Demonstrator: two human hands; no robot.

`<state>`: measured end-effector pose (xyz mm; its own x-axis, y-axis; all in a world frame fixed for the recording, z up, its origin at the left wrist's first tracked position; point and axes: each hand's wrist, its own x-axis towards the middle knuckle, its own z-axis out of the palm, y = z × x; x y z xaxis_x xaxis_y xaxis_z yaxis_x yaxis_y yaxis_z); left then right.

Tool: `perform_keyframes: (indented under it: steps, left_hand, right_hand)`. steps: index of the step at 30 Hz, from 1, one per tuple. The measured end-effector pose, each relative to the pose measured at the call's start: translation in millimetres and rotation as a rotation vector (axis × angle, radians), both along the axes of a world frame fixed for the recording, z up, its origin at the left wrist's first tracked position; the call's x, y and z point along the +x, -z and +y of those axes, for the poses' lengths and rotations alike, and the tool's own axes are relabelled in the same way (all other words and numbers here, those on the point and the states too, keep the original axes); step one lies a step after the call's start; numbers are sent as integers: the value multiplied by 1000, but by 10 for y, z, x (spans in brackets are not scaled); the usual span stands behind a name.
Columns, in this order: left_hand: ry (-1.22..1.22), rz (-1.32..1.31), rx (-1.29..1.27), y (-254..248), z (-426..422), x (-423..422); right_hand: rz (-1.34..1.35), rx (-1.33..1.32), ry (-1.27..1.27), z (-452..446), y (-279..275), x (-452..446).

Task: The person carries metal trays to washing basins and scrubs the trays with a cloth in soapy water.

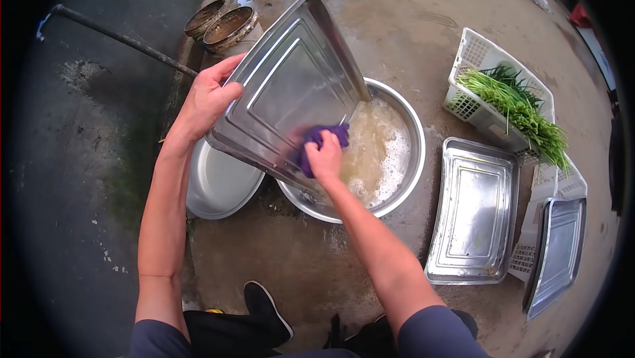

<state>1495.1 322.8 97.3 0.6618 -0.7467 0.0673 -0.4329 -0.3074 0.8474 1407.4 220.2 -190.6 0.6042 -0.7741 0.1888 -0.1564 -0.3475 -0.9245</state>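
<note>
My left hand grips the upper left rim of a rectangular metal tray, thumb on the inner side. The tray is tilted up, its lower right edge reaching into a round metal basin of cloudy, sudsy water. Bunched in my right hand is a purple cloth, pressed against the tray's inner face near its lower end. Part of the basin is hidden behind the tray and my right arm.
A second basin sits at the left, partly under the tray. To the right are another metal tray, a leaning tray and a white crate with green vegetables. Dirty buckets and a pipe lie beyond.
</note>
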Motion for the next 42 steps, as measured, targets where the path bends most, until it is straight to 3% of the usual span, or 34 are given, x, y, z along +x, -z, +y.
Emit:
perform_keyframes:
  steps: [2, 3, 5, 9, 11, 14, 16, 19, 22, 24, 28, 32, 33, 35, 36, 40, 42]
  left_hand:
    - [1, 53, -8, 17, 52, 14]
    - [-5, 49, -9, 29, 73, 16]
    - [36, -16, -51, 49, 55, -5]
    - [21, -52, 19, 29, 47, -28]
    - [29, -76, 10, 25, 48, -34]
    - [47, -92, -8, 44, 43, -39]
    - [54, -90, -22, 35, 45, -71]
    - [50, -75, 20, -22, 3, -152]
    - [68, -39, -13, -23, -19, -160]
    - [71, -30, -1, -34, -21, -207]
    - [54, -21, -30, 6, 18, -176]
    - [81, -25, -78, 28, 2, -182]
    - [81, -26, -77, 35, -6, -185]
    - [73, -47, -62, 36, 5, -193]
    - [72, -49, -61, 35, 6, -195]
    - [40, -40, -99, 60, 34, -161]
    - [31, -55, -108, 66, 57, -145]
  right_hand:
    - [273, 13, -94, -150, 230, -233]
    - [270, 12, -100, -182, 305, -288]
    - [470, 42, -27, -209, 370, -329]
    - [437, 196, -114, -148, 277, -287]
    - [208, 557, -230, -23, 146, -314]
    - [-56, 755, -375, 100, -334, -271]
    - [-273, 853, -499, 135, -985, -260]
    - [-518, 700, -648, 215, -1632, -104]
    - [-659, 383, -511, 363, -1929, -23]
    - [-685, 229, -373, 445, -1753, -46]
    - [-378, 121, -377, 310, -697, -291]
    - [209, -85, -326, 160, 289, -636]
    - [208, -84, -326, 130, 338, -644]
    - [478, -72, -290, 126, 422, -631]
    - [531, 46, -287, 116, 372, -587]
    - [471, 248, -253, 146, 163, -507]
    - [164, 468, -264, 199, 46, -467]
